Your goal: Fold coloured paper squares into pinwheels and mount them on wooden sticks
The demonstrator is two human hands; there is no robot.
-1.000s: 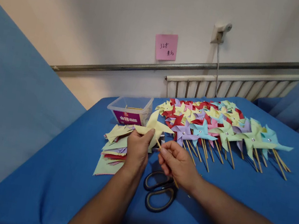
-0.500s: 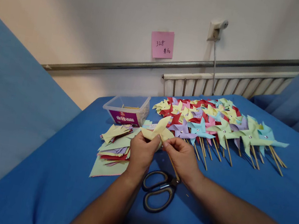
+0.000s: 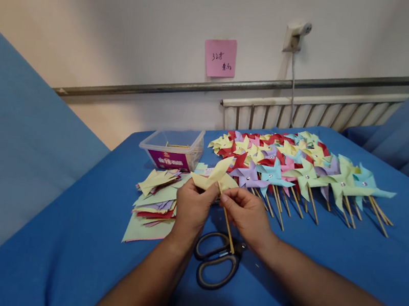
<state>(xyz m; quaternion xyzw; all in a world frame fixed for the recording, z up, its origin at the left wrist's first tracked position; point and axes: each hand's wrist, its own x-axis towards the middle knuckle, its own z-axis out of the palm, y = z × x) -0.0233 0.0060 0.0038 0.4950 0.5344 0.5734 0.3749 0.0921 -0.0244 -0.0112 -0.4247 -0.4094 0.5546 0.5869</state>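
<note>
A pale yellow paper pinwheel (image 3: 220,172) is held up in front of me, its blades fanned above my fingers. My left hand (image 3: 196,206) is closed on it, the thumb pressed near its centre. My right hand (image 3: 247,214) pinches close to the same centre, at the top of a thin wooden stick (image 3: 228,229). The stick slants down and passes over black-handled scissors (image 3: 217,269) lying on the blue cloth. My fingers hide the joint between the stick and the paper.
Stacked coloured paper pieces (image 3: 156,202) lie to the left. Behind them stands a clear plastic box (image 3: 192,153) with thin sticks inside. Many finished pinwheels (image 3: 305,177) cover the back right of the blue-covered table (image 3: 72,225). A radiator (image 3: 323,110) runs along the wall.
The stick's lower end has swung left, from beside the scissors' pivot to over their handles. My right fingers have shifted slightly; both hands stay at the pinwheel.
</note>
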